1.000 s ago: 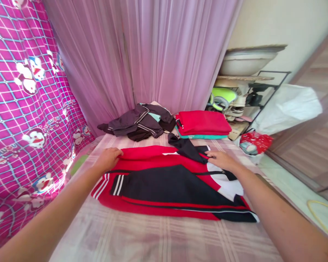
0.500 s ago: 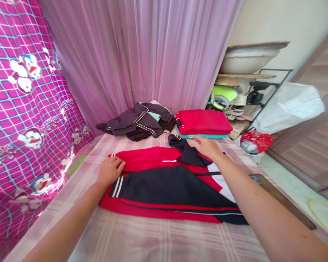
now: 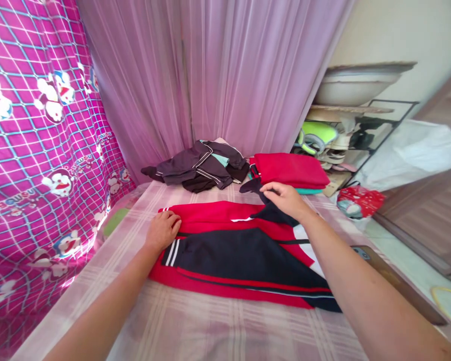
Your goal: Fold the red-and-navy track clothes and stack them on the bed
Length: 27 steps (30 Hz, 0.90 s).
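A red, black and white jacket (image 3: pixel 233 250) lies spread flat on the bed (image 3: pixel 218 326) in front of me. My left hand (image 3: pixel 164 229) rests flat on the jacket's left edge, by the white-striped cuff, fingers stretched out. My right hand (image 3: pixel 285 198) is closed in a pinch on the jacket's black sleeve (image 3: pixel 270 210), near its cuff at the far side of the garment.
A heap of dark clothes (image 3: pixel 201 170) and a folded red and teal stack (image 3: pixel 289 171) sit at the bed's far end against a pink curtain. A magenta cartoon sheet hangs on the left. A shoe rack (image 3: pixel 334 145), white bag and red bag (image 3: pixel 361 200) stand on the right.
My right hand moved from the jacket's right shoulder up to the black sleeve and closed on it. My left hand slid slightly inward along the left edge.
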Available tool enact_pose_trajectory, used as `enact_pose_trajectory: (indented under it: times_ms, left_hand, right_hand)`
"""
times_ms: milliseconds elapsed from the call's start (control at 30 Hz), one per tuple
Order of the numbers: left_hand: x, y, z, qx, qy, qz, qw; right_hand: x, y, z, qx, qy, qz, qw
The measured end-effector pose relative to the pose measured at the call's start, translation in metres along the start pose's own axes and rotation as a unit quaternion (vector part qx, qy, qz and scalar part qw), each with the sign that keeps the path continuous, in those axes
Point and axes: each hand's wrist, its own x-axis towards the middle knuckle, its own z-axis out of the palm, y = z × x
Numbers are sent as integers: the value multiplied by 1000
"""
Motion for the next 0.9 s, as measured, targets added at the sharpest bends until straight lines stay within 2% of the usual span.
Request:
enact_pose_trajectory:
  times_ms: [67, 100, 167, 233, 300, 400, 467, 500, 533, 600, 700, 767, 900]
  left_hand:
    - [1, -1, 0, -2, -2, 2, 1000]
    - [1, -1, 0, -3, -5, 3, 1000]
    - [2, 0, -3, -2, -12, 6, 1000]
    - [3, 2, -8, 7, -27, 4, 1000]
    - [4, 7, -15, 22, -54, -4, 998]
    - [5, 20, -27, 42, -92, -27, 994]
    - [8, 28, -34, 53, -95, -33, 993]
    - [10, 31, -37, 58, -90, -33, 994]
    - [13, 33, -40, 62, -84, -34, 994]
    - [21, 31, -42, 64, -74, -47, 994]
    - [33, 13, -43, 48, -94, -93, 990]
    - [41, -4, -42, 34, -118, -127, 984]
    - [57, -35, -38, 6, -180, -155, 971]
  right_hand:
    - [-27, -17, -9, 37, -102, -63, 992]
    - [-42, -25, -11, 45, -162, -68, 983]
    - [-69, -33, -12, 61, -275, -45, 958]
    - [-87, -31, -10, 75, -335, -8, 939]
    - [-92, -20, -8, 65, -308, 7, 949]
    - [-82, 5, -4, 2, -160, 20, 987]
    - [-70, 17, 0, -59, -86, 48, 993]
    - [-65, 21, 3, -95, -75, 65, 991]
    - [-62, 23, 7, -132, -83, 79, 985]
    - [-61, 26, 14, -194, -138, 93, 967]
    - [-71, 32, 22, -230, -213, 79, 946]
    - [-80, 39, 21, -233, -214, 56, 947]
    - [-86, 48, 11, -248, -153, 35, 956]
